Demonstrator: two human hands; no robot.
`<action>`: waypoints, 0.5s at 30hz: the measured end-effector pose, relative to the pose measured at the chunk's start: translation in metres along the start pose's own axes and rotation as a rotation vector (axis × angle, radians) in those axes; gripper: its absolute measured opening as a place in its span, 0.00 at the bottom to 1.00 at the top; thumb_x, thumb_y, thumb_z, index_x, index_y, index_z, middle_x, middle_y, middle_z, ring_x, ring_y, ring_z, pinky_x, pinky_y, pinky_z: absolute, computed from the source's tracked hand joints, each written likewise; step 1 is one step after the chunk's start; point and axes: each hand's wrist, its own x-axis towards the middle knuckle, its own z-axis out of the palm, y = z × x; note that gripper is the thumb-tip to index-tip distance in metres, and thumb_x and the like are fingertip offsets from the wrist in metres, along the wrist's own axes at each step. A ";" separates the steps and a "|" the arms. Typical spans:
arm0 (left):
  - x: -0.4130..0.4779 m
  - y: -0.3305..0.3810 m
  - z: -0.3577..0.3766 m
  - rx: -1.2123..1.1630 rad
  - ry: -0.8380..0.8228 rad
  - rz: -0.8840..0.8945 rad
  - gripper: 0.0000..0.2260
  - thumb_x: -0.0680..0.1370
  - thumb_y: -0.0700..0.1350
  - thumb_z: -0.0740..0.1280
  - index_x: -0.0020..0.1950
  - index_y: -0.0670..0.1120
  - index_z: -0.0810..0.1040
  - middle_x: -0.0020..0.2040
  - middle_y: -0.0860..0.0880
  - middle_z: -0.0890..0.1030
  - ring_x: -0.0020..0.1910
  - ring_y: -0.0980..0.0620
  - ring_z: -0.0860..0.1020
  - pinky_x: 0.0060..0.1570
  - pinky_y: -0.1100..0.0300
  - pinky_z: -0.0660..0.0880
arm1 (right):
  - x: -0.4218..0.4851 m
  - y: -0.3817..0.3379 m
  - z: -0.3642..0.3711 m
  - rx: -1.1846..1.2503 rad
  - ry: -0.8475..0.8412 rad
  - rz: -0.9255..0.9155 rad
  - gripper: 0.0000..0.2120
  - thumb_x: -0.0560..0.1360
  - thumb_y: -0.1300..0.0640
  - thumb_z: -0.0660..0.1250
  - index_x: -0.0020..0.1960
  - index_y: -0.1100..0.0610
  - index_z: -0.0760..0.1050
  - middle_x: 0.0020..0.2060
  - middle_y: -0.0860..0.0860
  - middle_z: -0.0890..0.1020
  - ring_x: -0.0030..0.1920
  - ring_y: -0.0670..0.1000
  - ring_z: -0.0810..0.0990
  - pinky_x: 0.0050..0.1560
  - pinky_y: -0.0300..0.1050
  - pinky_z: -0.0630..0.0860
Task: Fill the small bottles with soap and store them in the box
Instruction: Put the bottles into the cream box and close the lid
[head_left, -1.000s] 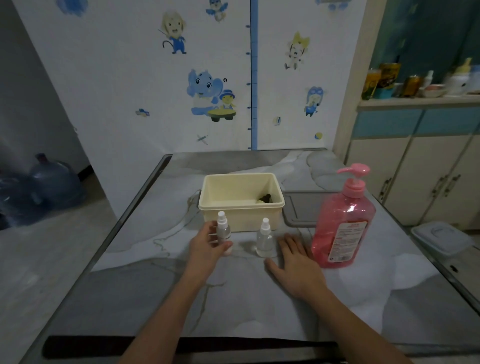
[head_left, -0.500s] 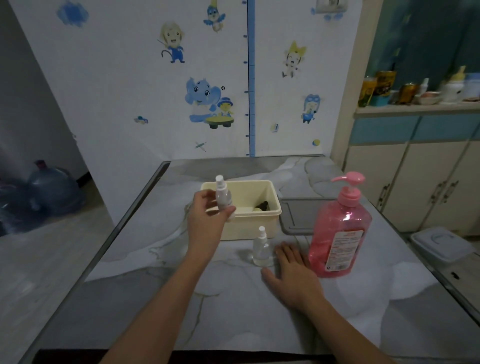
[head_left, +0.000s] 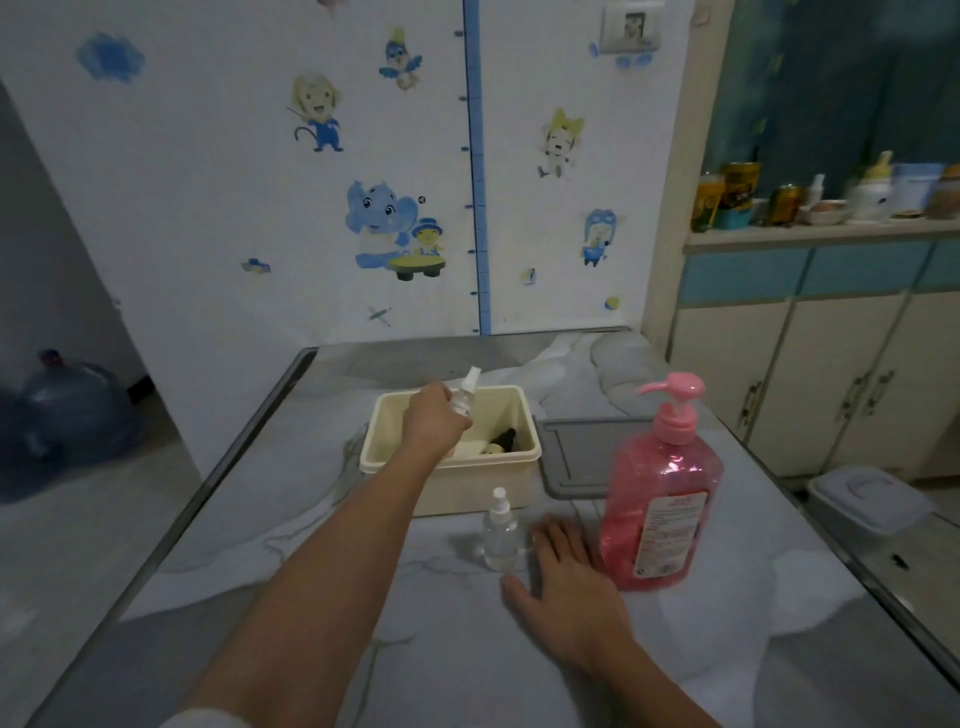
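Over the cream box (head_left: 467, 488), your left hand (head_left: 434, 418) grips one small spray bottle (head_left: 464, 395) around its body, tilted with the white nozzle pointing up and away from you. It hangs above the open box, not yet inside it. Your right hand (head_left: 571, 587) lies flat on the table (head_left: 260, 519) with straight fingers and holds nothing, between the second small bottle (head_left: 500, 532) and the pink pump bottle (head_left: 662, 493).

Several things could go wrong from here:

- **Dropping from height.** If you let go up there, the bottle could strike the dark items (head_left: 504, 439) in the box or bounce off the rim. Lower it in before you loosen your fingers.
- **Leaking cap.** I cannot tell how full the bottle is or whether the cap is tight, so laying it on its side could make it leak.
- **Dragging the box.** Your left forearm crosses the front rim (it looks very close to it). Pulling back low could drag or tip the box.
- **Knocking over the second bottle.** It stands upright just beside your right fingertips, and a careless sweep would topple it or roll it towards the table edge.
- **Nudging the pump bottle.** It is tall and close to that same hand, so a nudge at its base could rock it.
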 end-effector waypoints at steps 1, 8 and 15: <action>0.004 0.000 0.004 0.066 -0.042 -0.009 0.19 0.69 0.44 0.75 0.58 0.43 0.75 0.55 0.43 0.80 0.52 0.43 0.79 0.46 0.55 0.73 | 0.000 0.000 0.000 0.003 0.004 -0.001 0.41 0.71 0.28 0.45 0.78 0.50 0.53 0.78 0.48 0.54 0.78 0.50 0.46 0.75 0.49 0.52; 0.016 0.001 0.027 0.362 -0.249 -0.058 0.17 0.76 0.50 0.69 0.57 0.40 0.72 0.59 0.40 0.77 0.57 0.41 0.76 0.46 0.56 0.69 | -0.001 0.000 0.002 0.003 0.038 -0.008 0.41 0.72 0.28 0.44 0.78 0.50 0.53 0.78 0.49 0.55 0.77 0.51 0.50 0.74 0.50 0.53; 0.027 0.002 0.032 0.467 -0.376 -0.066 0.13 0.75 0.48 0.70 0.53 0.40 0.73 0.57 0.41 0.78 0.52 0.43 0.77 0.44 0.56 0.70 | 0.001 0.002 0.006 -0.007 0.042 0.001 0.40 0.72 0.28 0.45 0.77 0.50 0.55 0.77 0.49 0.55 0.77 0.52 0.51 0.74 0.49 0.54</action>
